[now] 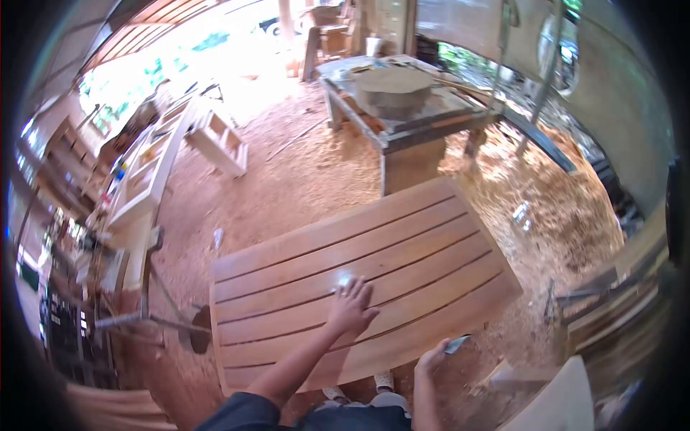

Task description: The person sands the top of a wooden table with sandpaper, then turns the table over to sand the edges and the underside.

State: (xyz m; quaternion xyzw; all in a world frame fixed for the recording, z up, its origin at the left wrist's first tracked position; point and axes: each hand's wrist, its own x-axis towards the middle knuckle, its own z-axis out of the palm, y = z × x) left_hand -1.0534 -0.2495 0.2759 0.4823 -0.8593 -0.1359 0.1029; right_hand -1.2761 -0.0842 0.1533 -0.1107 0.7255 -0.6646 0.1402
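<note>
A slatted wooden tabletop (287, 269) with dark gaps between its boards lies in front of me. Over its middle slats, my left hand (351, 307) reaches out with the fingers stretched and somewhat apart. A bright whitish spot shows right at those fingertips. Low on the right, beside the near edge of the tabletop, my right hand (432, 356) is closed around a small flat blue-grey piece (457, 344). Its material cannot be made out. My feet show just under the near edge.
A workbench (352, 118) bearing a round wooden block (394, 92) stands beyond the tabletop. Wooden frames (154, 176) line the left. Shavings (532, 187) cover the ground at right, and stacked boards (618, 316) sit at the right edge. A pale board (564, 402) rises at the lower right.
</note>
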